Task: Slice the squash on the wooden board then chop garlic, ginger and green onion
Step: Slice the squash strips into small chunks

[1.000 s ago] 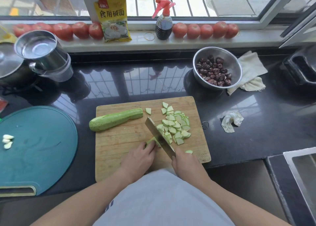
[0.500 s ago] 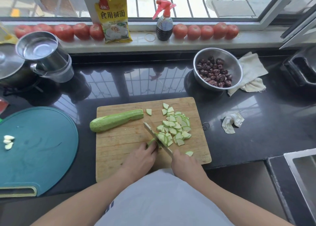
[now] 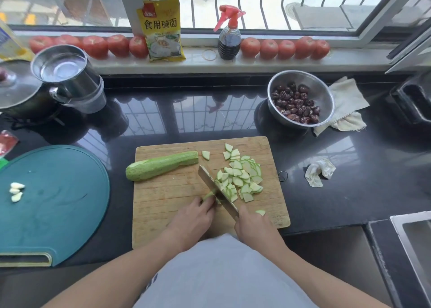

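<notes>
- The fingers point(image 3: 206, 202) of the left hand point(image 3: 192, 219) were curled down on a small remaining squash piece point(image 3: 208, 195) on the wooden board point(image 3: 163, 205), right against the knife blade point(image 3: 215, 186); the right hand point(image 3: 253, 228) was wrapped round the knife handle, which it hid.
- Far left on the dark surface point(image 3: 349, 191) lay a round teal board point(image 3: 58, 202) with three peeled garlic cloves point(image 3: 15, 191) near its left edge.
- Behind it stood a steel cup point(image 3: 67, 74) of water beside a lidded pot point(image 3: 16, 90).
- An uncut squash half point(image 3: 161, 169) lay across the wooden board's left part, well apart from the blade.
- To the blade's right, cut slices point(image 3: 242, 177) were heaped, one stray slice point(image 3: 260, 212) just beside the right hand.
- A crumpled tissue point(image 3: 319, 171) lay to the right of the board.
- Farther back sat a steel bowl point(image 3: 321, 93) of red dates point(image 3: 296, 104) with its rim over a folded cloth point(image 3: 347, 100).
- Along the windowsill point(image 3: 256, 62) stood tomatoes point(image 3: 268, 48), a yellow packet point(image 3: 162, 30) and a spray bottle point(image 3: 229, 34).
</notes>
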`<state>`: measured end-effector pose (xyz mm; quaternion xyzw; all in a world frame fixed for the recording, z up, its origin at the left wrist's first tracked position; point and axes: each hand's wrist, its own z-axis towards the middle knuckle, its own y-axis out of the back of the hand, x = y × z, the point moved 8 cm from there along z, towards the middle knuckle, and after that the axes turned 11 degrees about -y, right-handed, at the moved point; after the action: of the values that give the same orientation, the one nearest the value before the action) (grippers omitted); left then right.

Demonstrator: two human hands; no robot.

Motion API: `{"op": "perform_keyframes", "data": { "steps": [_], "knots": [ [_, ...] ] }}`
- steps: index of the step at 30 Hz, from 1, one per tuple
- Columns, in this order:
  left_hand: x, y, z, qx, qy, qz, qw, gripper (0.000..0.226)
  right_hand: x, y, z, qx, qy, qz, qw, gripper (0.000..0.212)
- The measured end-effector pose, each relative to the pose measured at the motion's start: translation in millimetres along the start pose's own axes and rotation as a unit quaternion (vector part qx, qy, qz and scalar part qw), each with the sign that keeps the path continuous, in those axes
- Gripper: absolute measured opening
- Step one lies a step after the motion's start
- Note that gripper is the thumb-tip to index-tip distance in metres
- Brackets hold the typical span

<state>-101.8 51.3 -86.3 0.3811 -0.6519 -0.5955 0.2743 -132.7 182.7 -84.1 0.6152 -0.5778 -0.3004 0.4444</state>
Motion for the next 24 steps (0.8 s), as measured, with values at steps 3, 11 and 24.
{"op": "perform_keyframes", "data": {
  "steps": [3, 11, 24],
  "knots": [
    [1, 1, 0, -0.003, 0.007, -0.002, 1.0, 0.057, 2, 2, -3, -0.001, -0.003, -0.028, 1.0, 0.007],
    [2, 0, 2, -0.018, 0.005, -0.009, 1.0, 0.043, 0, -15, 9, 0.037, -0.025, -0.02, 0.999, 0.007],
    [8, -16, -6, 0.024, 0.024, -0.073, 0.997, 0.061, 0, 3, -2, 0.024, -0.016, 0.042, 0.999, 0.027]
  ]
}}
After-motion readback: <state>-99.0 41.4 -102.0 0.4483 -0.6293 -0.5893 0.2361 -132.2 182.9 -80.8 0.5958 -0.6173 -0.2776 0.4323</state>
